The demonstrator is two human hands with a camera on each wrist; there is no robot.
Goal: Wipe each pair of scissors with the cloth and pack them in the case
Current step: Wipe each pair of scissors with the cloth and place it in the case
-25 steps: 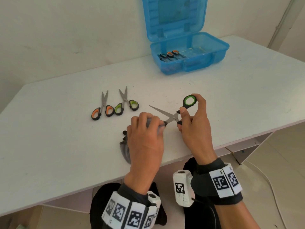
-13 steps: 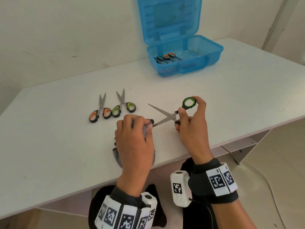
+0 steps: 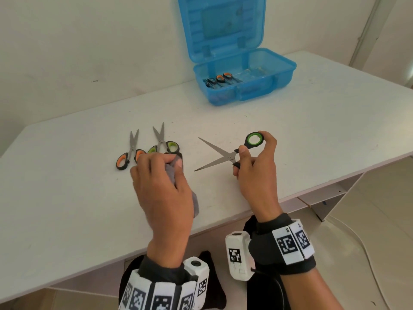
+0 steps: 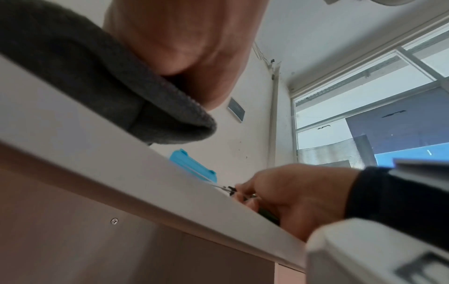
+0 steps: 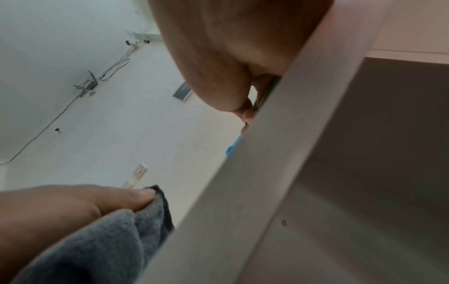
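Scissors in hand (image 3: 225,154): green-ringed pair, blades spread wide, held above the counter (image 3: 67,198) near its front edge; tips pointing left, apart from the cloth.
Right hand (image 3: 257,175): fingers pinched on the green handle ring and curled at the lower handle; thumb near the pivot.
Left hand (image 3: 161,189): fingers curled round the grey cloth (image 3: 173,173), bunched in the palm, one end trailing toward the counter edge; just left of the blade tips, not touching them.
Cloth from the wrist views: grey folds (image 4: 109,92) under the palm, resting on the counter; thumb pressed on it (image 5: 136,217).
Orange scissors (image 3: 129,153): flat on the counter, nearly closed, tips pointing away, partly behind the left knuckles.
Green scissors (image 3: 162,143): flat just right of the orange pair, blades slightly parted, handles nearly touching its neighbour's.
Case (image 3: 243,77): blue, translucent, lid upright, at the far side of the counter by the wall.
Packed scissors (image 3: 220,79): orange- and dark-handled pairs lying in the case's left part; count unclear.
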